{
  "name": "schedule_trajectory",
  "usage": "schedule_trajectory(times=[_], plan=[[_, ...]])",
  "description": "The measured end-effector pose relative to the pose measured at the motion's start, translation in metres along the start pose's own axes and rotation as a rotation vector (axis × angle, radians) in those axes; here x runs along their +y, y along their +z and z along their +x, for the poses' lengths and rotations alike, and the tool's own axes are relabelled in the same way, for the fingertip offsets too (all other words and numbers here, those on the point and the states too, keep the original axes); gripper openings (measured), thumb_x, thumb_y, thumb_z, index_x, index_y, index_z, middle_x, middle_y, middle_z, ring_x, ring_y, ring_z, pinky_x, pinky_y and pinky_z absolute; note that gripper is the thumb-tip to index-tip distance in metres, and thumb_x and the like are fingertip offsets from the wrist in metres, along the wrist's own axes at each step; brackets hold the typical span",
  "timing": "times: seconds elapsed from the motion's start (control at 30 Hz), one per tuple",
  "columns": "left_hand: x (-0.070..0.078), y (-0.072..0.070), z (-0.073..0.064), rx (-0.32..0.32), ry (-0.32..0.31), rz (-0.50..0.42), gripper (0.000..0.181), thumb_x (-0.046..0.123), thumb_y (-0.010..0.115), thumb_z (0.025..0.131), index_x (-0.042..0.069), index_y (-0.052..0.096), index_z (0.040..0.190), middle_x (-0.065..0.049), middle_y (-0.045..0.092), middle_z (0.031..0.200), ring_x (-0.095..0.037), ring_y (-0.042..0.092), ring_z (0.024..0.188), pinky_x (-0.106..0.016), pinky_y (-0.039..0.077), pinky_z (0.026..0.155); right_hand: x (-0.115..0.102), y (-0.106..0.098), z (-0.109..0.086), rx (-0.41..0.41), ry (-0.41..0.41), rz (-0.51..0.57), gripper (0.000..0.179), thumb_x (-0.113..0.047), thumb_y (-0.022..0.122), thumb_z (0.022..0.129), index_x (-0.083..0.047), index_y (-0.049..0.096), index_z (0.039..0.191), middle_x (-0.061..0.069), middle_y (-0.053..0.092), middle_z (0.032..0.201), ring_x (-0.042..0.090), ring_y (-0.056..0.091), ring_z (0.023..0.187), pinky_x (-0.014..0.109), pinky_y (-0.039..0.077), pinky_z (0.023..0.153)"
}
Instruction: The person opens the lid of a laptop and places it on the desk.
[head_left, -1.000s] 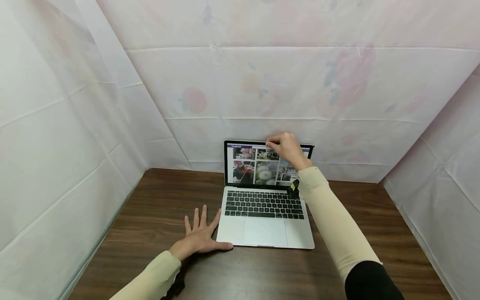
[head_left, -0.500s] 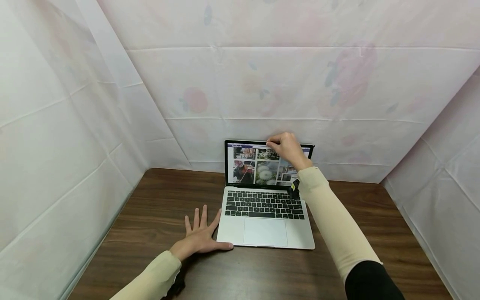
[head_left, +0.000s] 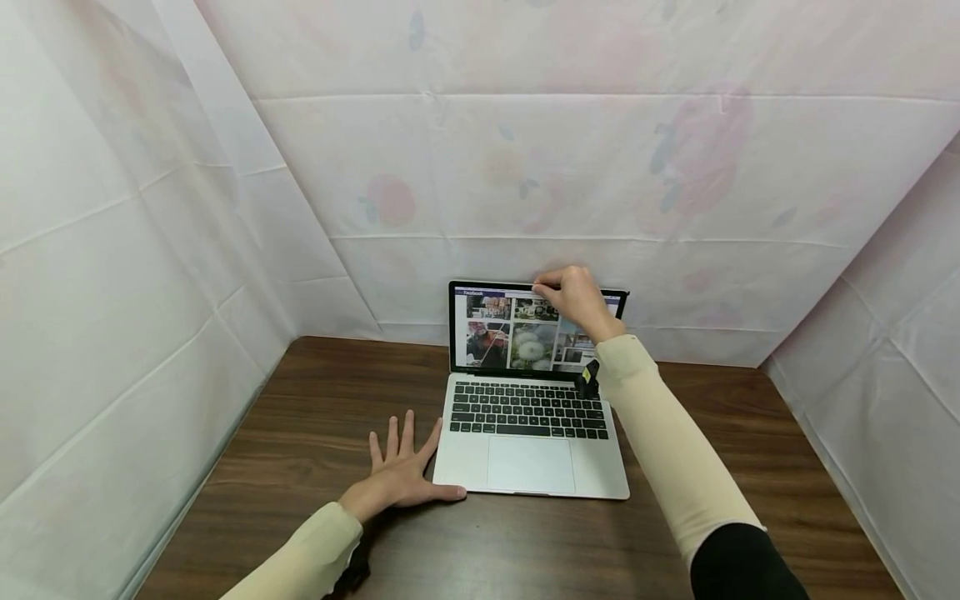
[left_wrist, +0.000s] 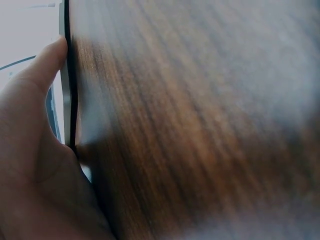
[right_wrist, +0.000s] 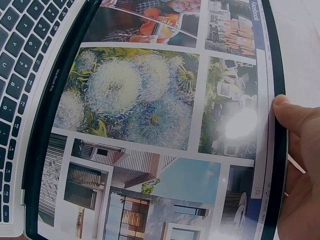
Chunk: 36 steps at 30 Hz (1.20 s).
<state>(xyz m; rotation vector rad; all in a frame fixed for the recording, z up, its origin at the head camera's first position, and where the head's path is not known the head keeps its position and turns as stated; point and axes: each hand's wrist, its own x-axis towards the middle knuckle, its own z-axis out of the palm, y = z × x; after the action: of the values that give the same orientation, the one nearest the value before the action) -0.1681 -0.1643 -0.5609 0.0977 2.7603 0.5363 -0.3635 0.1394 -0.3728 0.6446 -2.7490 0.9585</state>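
A silver laptop (head_left: 528,467) stands open on the wooden table, its lit screen (head_left: 495,333) raised and filled with a page of pictures. My right hand (head_left: 577,296) pinches the top edge of the screen between thumb and fingers; in the right wrist view the thumb (right_wrist: 282,102) lies on the front bezel and the fingers go behind. My left hand (head_left: 401,477) is spread at the laptop's front left corner. Its thumb (left_wrist: 52,55) lies along the front edge, and the other fingers point away on the table beside the left side.
The dark wooden table (head_left: 315,400) reaches back to a white floral cloth (head_left: 525,167) hung close behind the screen. More white cloth (head_left: 150,292) hangs along the left, with another sheet (head_left: 900,358) at the right. My right forearm crosses over the laptop's right side.
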Motion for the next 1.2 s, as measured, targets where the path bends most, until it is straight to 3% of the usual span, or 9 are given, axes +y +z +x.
schedule_trajectory(times=[0.17,0.43,0.63,0.97,1.07,1.2], plan=[[0.001,0.000,0.001,-0.007,0.005,-0.003,0.136,0.099,0.062,0.058,0.036,0.005,0.165,-0.016,-0.022,0.170,-0.044,-0.025,0.155,-0.069,-0.028,0.112,0.000,-0.002,-0.002,0.004,0.005,-0.005,0.024,-0.023,0.066,0.102,-0.011,0.079,0.118,0.012,0.075,0.123,0.022,0.070,0.082,0.040,0.053,0.077],[0.001,-0.002,0.001,-0.003,0.013,-0.005,0.136,0.098,0.063,0.059,0.035,0.007,0.166,-0.017,-0.019,0.171,-0.046,-0.023,0.155,-0.070,-0.027,0.112,-0.001,-0.001,-0.005,-0.004,0.026,-0.005,0.025,-0.026,0.067,0.102,-0.014,0.078,0.120,0.010,0.074,0.126,0.022,0.073,0.101,0.043,0.058,0.089],[0.005,-0.008,-0.004,-0.013,0.019,0.010,0.134,0.098,0.061,0.061,0.034,0.007,0.167,-0.020,-0.017,0.171,-0.048,-0.020,0.155,-0.072,-0.025,0.113,-0.001,0.000,-0.006,-0.018,0.015,-0.004,0.026,-0.028,0.066,0.103,-0.014,0.078,0.121,0.009,0.074,0.126,0.021,0.073,0.099,0.042,0.057,0.088],[0.012,-0.024,-0.011,0.026,0.042,0.081,0.127,0.093,0.062,0.068,0.028,0.016,0.167,-0.027,0.000,0.171,-0.054,-0.001,0.156,-0.080,-0.004,0.115,-0.003,-0.004,-0.009,-0.040,-0.051,-0.011,0.022,-0.026,0.067,0.102,-0.012,0.079,0.115,0.009,0.077,0.113,0.021,0.073,0.095,0.042,0.060,0.087],[0.009,-0.024,-0.009,0.048,0.058,0.085,0.127,0.093,0.063,0.068,0.027,0.017,0.167,-0.027,0.004,0.171,-0.054,0.003,0.156,-0.080,-0.001,0.116,-0.001,-0.006,-0.012,-0.048,-0.060,-0.034,0.024,-0.030,0.067,0.102,-0.012,0.079,0.112,0.008,0.078,0.109,0.021,0.073,0.093,0.042,0.060,0.086],[0.001,-0.021,-0.006,0.074,0.087,0.077,0.127,0.091,0.065,0.068,0.026,0.019,0.167,-0.026,0.007,0.171,-0.054,0.008,0.155,-0.080,0.002,0.116,0.003,-0.010,-0.019,-0.048,-0.050,-0.075,0.028,-0.034,0.065,0.103,-0.012,0.078,0.117,0.009,0.076,0.117,0.024,0.073,0.100,0.045,0.059,0.091]])
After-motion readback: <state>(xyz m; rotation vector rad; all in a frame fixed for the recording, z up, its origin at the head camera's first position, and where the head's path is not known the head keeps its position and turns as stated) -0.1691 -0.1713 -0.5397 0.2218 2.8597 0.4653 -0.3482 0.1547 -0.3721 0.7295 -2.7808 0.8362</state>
